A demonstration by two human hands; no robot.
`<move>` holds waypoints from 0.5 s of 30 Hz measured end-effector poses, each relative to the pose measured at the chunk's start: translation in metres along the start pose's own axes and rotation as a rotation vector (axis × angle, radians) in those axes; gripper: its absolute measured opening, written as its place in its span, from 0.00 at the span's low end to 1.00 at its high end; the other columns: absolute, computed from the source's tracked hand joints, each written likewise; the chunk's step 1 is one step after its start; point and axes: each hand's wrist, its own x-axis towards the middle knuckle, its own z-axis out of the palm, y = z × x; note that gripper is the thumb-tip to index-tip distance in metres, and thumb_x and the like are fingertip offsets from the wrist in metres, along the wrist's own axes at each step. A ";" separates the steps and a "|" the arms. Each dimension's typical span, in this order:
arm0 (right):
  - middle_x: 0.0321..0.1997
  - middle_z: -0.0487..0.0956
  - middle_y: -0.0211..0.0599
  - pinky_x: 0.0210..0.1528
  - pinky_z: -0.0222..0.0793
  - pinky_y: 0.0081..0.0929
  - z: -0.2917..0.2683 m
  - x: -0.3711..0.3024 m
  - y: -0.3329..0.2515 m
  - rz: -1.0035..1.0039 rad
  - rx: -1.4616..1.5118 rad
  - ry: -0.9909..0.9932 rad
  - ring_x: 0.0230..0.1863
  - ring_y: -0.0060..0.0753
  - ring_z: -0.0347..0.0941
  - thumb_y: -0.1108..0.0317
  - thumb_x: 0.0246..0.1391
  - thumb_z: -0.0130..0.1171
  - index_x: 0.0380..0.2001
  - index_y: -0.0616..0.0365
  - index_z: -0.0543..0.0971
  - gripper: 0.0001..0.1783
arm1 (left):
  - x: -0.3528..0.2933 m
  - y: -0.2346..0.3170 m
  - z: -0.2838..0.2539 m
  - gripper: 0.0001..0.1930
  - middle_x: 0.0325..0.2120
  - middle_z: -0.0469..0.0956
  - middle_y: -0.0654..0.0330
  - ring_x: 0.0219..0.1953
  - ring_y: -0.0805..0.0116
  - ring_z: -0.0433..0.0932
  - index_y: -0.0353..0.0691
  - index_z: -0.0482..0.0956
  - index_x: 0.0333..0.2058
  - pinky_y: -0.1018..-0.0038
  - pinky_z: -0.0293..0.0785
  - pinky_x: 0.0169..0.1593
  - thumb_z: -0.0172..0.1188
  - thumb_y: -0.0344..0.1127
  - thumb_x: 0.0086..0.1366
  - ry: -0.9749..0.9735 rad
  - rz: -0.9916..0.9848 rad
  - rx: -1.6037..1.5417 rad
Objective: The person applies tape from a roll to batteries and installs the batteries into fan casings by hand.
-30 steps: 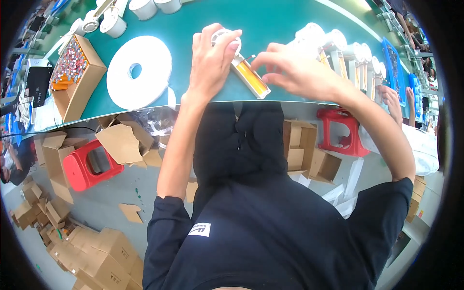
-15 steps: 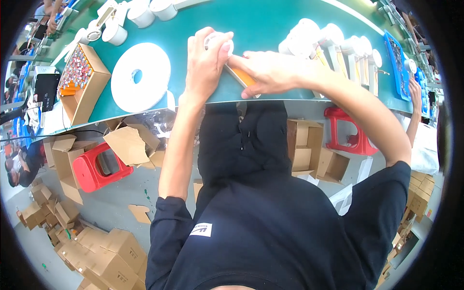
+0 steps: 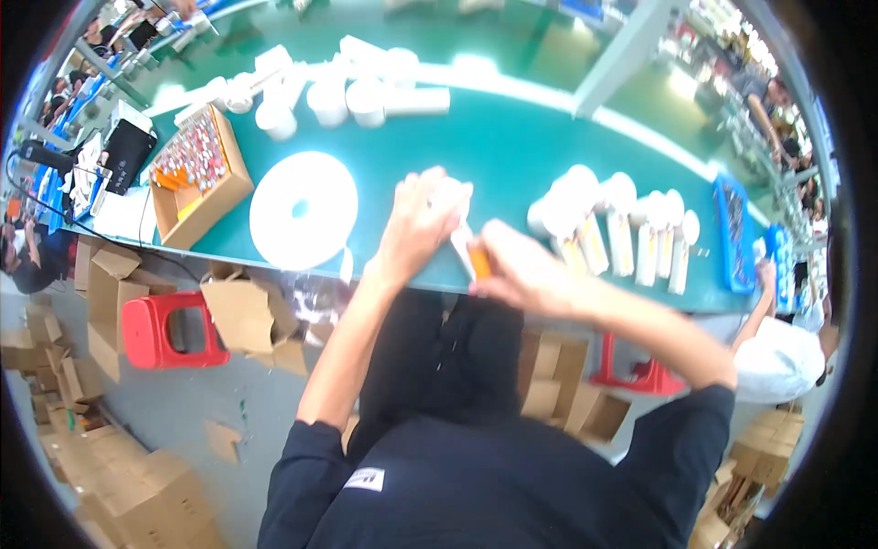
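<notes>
Both hands are on one white handheld device (image 3: 462,249) with a round head and a narrow handle, near the table's front edge. My left hand (image 3: 413,224) is closed around the round head, covering most of it. My right hand (image 3: 529,273) grips the handle from the right, thumb and fingers pressed on it. An orange piece (image 3: 479,262) shows in the handle, partly under the right fingers. To the right of my hands stand several similar white devices (image 3: 620,245) with round heads and yellow marks on their handles. A white roll of strip (image 3: 273,212) lies flat to the left.
An open cardboard box (image 3: 240,174) of small orange-and-red cylinders stands at the left. More white parts (image 3: 368,102) lie at the back. Blue trays (image 3: 734,233) sit far right, beside a co-worker (image 3: 782,352). Red stools (image 3: 151,329) and cartons (image 3: 242,306) stand below the table.
The head view has shifted, so the table sits lower and more of its far side shows. Both hands stay on the white device, which now looks more upright.
</notes>
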 end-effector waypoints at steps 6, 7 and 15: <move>0.35 0.71 0.36 0.22 0.70 0.31 0.055 -0.018 -0.012 -0.018 -0.373 0.382 0.32 0.35 0.74 0.57 0.56 0.61 0.53 0.50 0.72 0.23 | -0.017 0.013 -0.011 0.16 0.47 0.69 0.51 0.45 0.52 0.70 0.44 0.80 0.49 0.60 0.67 0.51 0.61 0.30 0.60 -0.087 -0.132 -0.072; 0.41 0.75 0.41 0.26 0.74 0.31 0.057 -0.021 -0.017 0.001 -0.363 0.408 0.36 0.40 0.76 0.67 0.52 0.66 0.52 0.50 0.72 0.24 | -0.017 0.014 -0.010 0.16 0.47 0.69 0.50 0.45 0.51 0.70 0.43 0.80 0.49 0.60 0.67 0.51 0.61 0.31 0.60 -0.087 -0.135 -0.068; 0.49 0.71 0.60 0.48 0.79 0.49 0.136 -0.044 -0.015 0.091 -0.194 1.043 0.47 0.59 0.77 0.85 0.54 0.56 0.50 0.59 0.62 0.23 | 0.000 0.007 -0.005 0.14 0.46 0.70 0.51 0.44 0.52 0.70 0.44 0.81 0.47 0.61 0.68 0.49 0.61 0.32 0.61 -0.028 -0.115 -0.065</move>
